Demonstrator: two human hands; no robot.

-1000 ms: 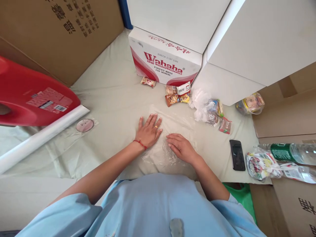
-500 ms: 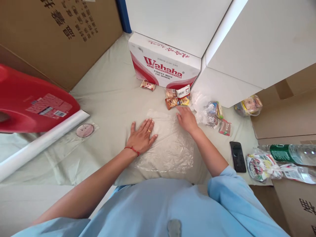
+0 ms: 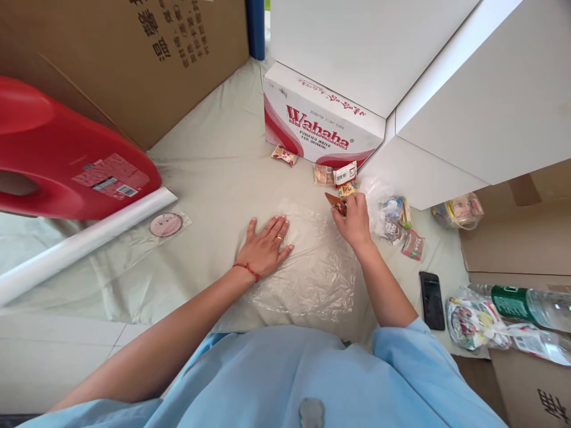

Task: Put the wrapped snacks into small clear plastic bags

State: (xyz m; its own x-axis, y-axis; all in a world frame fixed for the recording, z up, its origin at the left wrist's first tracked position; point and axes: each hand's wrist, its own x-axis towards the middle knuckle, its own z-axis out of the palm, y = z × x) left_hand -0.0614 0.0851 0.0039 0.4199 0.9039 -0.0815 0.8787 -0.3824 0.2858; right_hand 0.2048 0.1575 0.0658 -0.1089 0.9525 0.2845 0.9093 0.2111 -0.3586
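My left hand [image 3: 264, 245] lies flat with fingers spread on the left edge of a clear plastic bag [image 3: 314, 267] that is laid out on the cloth. My right hand [image 3: 354, 221] pinches a brown snack packet [image 3: 335, 203] by its right side, above the bag's far right corner. Just beyond it are a yellow packet [image 3: 346, 189], a white packet with a barcode [image 3: 345, 173] and a pinkish packet [image 3: 323, 175]. A red and cream packet [image 3: 284, 155] lies farther left, by the water carton.
A Wahaha carton [image 3: 319, 128] stands at the back. To the right are bagged snacks [image 3: 392, 220], a red packet [image 3: 413, 245], a phone [image 3: 432, 300] and plastic bottles [image 3: 530, 303]. A red jug [image 3: 66, 154], a white roll [image 3: 89, 244] and a round pink item [image 3: 166, 224] are at left.
My right hand has closed on the brown packet and lifted it from the group, tilting it. My left hand stays flat on the bag. The camera view has shifted slightly.
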